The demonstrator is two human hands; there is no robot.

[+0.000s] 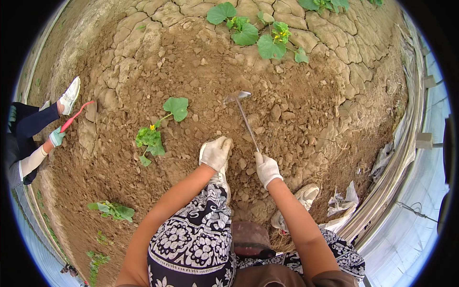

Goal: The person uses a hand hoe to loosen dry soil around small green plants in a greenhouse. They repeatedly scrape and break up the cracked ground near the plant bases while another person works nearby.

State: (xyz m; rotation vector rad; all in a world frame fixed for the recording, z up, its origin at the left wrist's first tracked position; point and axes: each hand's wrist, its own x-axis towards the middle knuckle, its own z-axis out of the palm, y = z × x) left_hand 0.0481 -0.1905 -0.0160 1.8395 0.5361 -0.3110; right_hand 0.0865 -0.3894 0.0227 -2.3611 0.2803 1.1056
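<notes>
My right hand (268, 168), in a white work glove, grips the lower end of the handle of a small hand hoe (247, 123). The hoe's metal head (241, 95) rests against the broken soil ahead of me, part of its blade covered with dirt. My left hand (216, 153), gloved alike, is over the toe of my left white shoe (218, 179). Its fingers are bent downward, and their undersides are hidden. Left of that hand grows a vine seedling (150, 140) with a yellow flower and broad green leaves. Loose clods (276, 113) lie around the hoe.
A person at left holds a red-handled hoe (73, 118) in a gloved hand (56, 137). More flowering vines (272, 46) grow on cracked soil ahead. Below me is a dark red round seat (251, 236). Plastic sheeting (405, 186) edges the bed at right.
</notes>
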